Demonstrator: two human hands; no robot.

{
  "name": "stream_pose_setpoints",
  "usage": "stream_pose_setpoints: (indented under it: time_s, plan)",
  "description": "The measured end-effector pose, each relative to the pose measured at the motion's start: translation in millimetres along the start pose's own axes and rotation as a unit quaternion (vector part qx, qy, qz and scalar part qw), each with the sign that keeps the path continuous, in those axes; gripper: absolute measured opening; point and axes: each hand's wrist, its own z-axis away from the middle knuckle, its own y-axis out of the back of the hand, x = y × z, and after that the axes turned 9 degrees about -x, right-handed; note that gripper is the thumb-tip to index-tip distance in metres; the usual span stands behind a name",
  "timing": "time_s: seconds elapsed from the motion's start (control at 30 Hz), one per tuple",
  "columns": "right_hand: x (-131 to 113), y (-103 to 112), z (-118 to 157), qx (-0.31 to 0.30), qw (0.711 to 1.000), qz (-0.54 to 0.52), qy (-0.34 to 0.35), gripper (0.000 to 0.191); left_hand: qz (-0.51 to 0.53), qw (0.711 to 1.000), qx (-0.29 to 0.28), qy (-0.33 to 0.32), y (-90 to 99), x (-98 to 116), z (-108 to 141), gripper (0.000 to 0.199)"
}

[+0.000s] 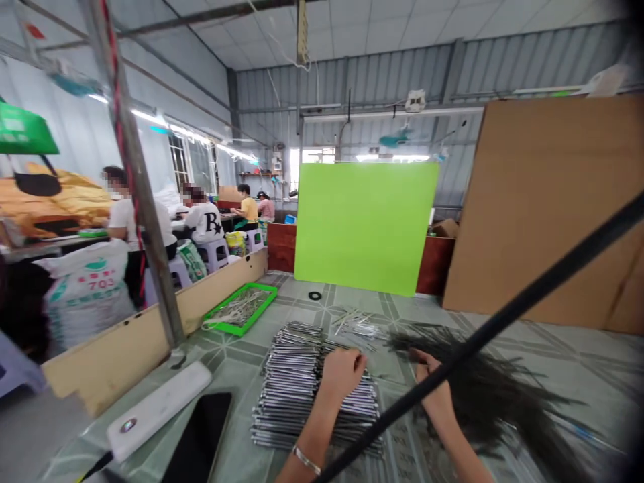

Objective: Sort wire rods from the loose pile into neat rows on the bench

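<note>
My left hand (pixel 345 371) is above two side-by-side stacks of slim metal rods (pixel 289 382) with small heads at their ends. Its fingers are curled closed, and whatever they hold is hidden. To the right, my right hand (pixel 431 381) is at the edge of a loose, dark heap of thin rods (pixel 483 382), its fingers bent together. Whether a rod is between them I cannot make out. Beyond my hands lies a small scatter of pale, thin strips (pixel 357 325). A bracelet (pixel 306 461) circles my left wrist.
A green tray (pixel 274 292) of thin pieces sits left of the stacks, with a black ring (pixel 314 296) nearby. A white power bank (pixel 161 409) and a phone (pixel 198 439) lie front left. A black bar (pixel 483 345) crosses the view. Several people sit behind the low board (pixel 125 349).
</note>
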Motion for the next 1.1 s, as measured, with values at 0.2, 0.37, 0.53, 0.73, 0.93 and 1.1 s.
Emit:
stream_pose_setpoints:
  time_s: [0.2, 0.37, 0.53, 0.73, 0.93, 1.1]
  plan:
    - [-40.4, -23.9, -9.6, -0.165, 0.972, 0.162, 0.041, 0.034, -0.007, 1.000, -0.013, -0.011, 0.0, 0.7, -0.5, 0.037]
    - [-57.4, -44.7, -13.7, -0.251, 0.926, 0.283, -0.021, 0.041, -0.013, 0.999, -0.041, -0.004, 1.6, 0.0, -1.8, 0.036]
    - [-60.6, -46.2, -7.2, -0.244, 0.911, 0.333, -0.014, 0.035, -0.009, 0.999, -0.040, 0.005, 3.1, -0.9, -1.7, 0.038]
    - [-64.2, -34.1, -6.4, -0.281, 0.902, 0.327, 0.001, 0.039, -0.008, 0.997, -0.078, 0.001, 7.3, 4.2, -1.3, 0.036]
    - [-73.6, -26.5, -9.2, -0.286, 0.897, 0.338, -0.014, 0.038, -0.004, 0.999, -0.047, -0.020, -0.2, 1.2, 0.0, 0.031]
    - [-72.0, -8.2, 3.5, -0.255, 0.893, 0.365, -0.063, 0.041, 0.029, 0.998, 0.015, -0.058, -4.0, 1.4, 0.3, 0.023]
